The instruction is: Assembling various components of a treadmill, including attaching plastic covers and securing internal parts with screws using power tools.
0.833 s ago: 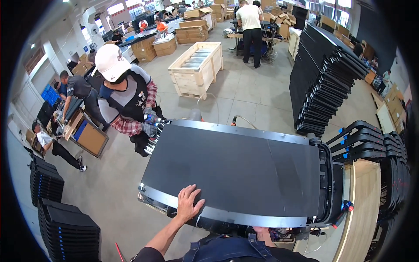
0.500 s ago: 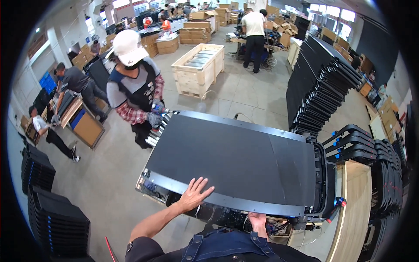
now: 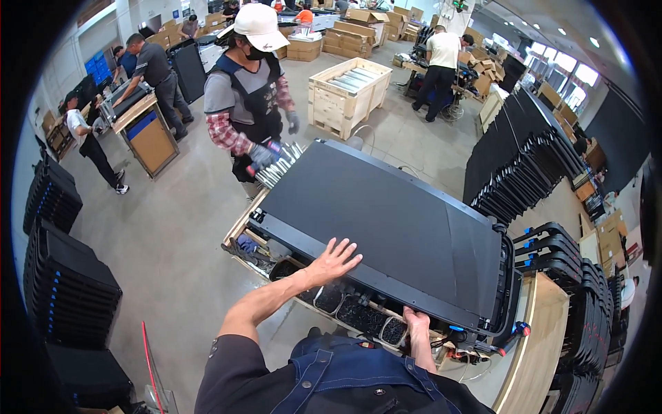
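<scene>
workshop floor [image 3: 179, 228] surrounds the wooden counter [image 3: 241, 223]; the black deck [image 3: 386, 221] lies over it. left hand [image 3: 329, 266]: fingers spread across the near rail [image 3: 393, 286]. right hand [image 3: 416, 324]: at the same rail, fingertips hidden, closure i cannot determine. i advise even, two-handed support.

deck [image 3: 386, 214]: dark grey | rail [image 3: 407, 288]: blue-grey | cap [image 3: 258, 24]: white | sleeves [image 3: 226, 133]: red-and-white plaid | overalls [image 3: 365, 370]: navy | crate [image 3: 331, 107]: pale tan | blurred glove [image 3: 262, 155]: seemingly grey
</scene>
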